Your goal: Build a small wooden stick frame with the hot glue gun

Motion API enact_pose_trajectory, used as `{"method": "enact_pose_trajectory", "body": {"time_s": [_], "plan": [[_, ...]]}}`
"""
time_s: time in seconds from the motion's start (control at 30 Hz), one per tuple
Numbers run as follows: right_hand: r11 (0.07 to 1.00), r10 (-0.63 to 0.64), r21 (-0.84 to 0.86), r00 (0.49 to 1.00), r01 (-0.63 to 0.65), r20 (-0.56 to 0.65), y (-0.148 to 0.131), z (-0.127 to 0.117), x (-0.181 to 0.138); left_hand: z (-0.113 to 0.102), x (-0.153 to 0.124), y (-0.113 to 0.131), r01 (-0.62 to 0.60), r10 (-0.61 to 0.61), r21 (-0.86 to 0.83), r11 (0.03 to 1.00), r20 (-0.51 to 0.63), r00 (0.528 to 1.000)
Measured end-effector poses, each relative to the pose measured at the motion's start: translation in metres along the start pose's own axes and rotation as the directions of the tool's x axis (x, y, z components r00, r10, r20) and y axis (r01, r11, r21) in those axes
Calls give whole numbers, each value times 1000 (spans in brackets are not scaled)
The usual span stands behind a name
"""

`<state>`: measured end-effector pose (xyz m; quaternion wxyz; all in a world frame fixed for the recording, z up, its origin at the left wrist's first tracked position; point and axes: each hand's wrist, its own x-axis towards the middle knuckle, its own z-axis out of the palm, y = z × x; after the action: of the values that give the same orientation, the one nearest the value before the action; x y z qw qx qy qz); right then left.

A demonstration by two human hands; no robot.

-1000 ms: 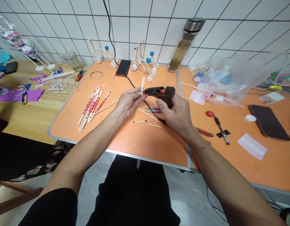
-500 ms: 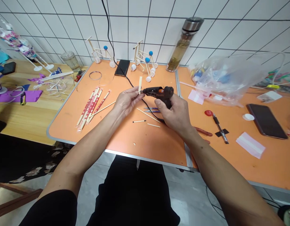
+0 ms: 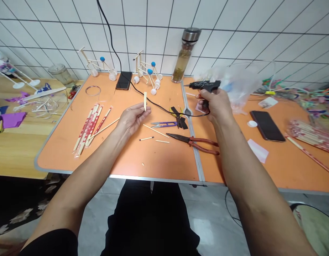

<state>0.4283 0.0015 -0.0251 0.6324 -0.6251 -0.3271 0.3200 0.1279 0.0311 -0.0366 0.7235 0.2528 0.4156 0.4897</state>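
My left hand (image 3: 132,119) pinches a short wooden stick (image 3: 145,101) upright above the orange table (image 3: 167,156). My right hand (image 3: 217,105) grips a black glue gun (image 3: 203,85) well to the right of the stick, its nozzle pointing left, near a clear plastic bag (image 3: 234,83). The gun's black cord (image 3: 153,103) trails across the table to the wall. Loose stick pieces (image 3: 155,131) lie below my left hand.
Purple snips (image 3: 164,124) and red-handled pliers (image 3: 196,143) lie mid-table. Wrapped chopsticks (image 3: 91,128) lie at left. Stick models with blue balls (image 3: 148,71), a black phone (image 3: 124,80) and a glass bottle (image 3: 184,57) stand by the wall. Another phone (image 3: 266,125) lies at right.
My right hand has carried the glue gun away from the stick, up and to the right. My left hand still holds the stick. The view shifted right, showing pliers and snips.
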Motion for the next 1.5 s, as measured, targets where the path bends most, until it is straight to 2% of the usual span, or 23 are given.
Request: {"method": "enact_pose_trajectory", "body": {"time_s": [0.1,0.2,0.27,0.33,0.4,0.5,0.57,0.67,0.73,0.8,0.87,0.93,1.0,1.13,1.37,1.5], "plan": [[990,130,44,990,-132,49,16,2,8,1,-3,0,6,-5,11,1000,-8,1000],[988,151,19,985,-153,78,29,3,11,3,-6,-1,13,-13,31,999,2,1000],[989,129,-86,989,-123,67,34,1,12,4,-7,-2,12,-13,43,999,16,1000],[962,76,-268,996,-59,50,37,-3,14,5,-8,-3,13,-14,55,998,30,999],[864,-7,-503,999,29,45,38,-7,13,4,-8,-4,12,-15,62,998,46,999],[629,-101,-766,991,132,88,35,-11,7,3,-8,-6,6,-12,69,998,79,997],[536,-101,-831,989,148,111,31,-12,0,2,-8,-6,7,-16,87,996,99,995],[455,-88,-877,988,154,128,23,-12,-11,2,-10,-7,18,-33,128,992,112,993],[433,-143,-884,982,177,127,18,-10,-18,2,-11,-7,18,-37,154,988,124,992],[502,-243,-830,961,243,134,12,-4,-24,2,-13,-8,3,-31,181,984,150,988],[656,-307,-673,935,342,176,8,6,-33,2,-15,-10,-25,-14,212,977,183,983],[820,-282,-434,924,372,259,4,18,-44,2,-17,-12,-52,-3,242,969,223,975],[905,-244,-252,903,343,354,0,28,-56,1,-18,-14,-63,-13,272,960,269,963],[935,-249,-104,836,340,490,-7,37,-71,0,-19,-15,-49,-67,321,946,339,938],[915,-268,-92,761,394,591,-12,32,-69,-1,-18,-12,43,-184,354,934,374,909],[904,-253,-122,742,410,621,-13,33,-71,-2,-18,-10,53,-207,363,930,402,892]]}}
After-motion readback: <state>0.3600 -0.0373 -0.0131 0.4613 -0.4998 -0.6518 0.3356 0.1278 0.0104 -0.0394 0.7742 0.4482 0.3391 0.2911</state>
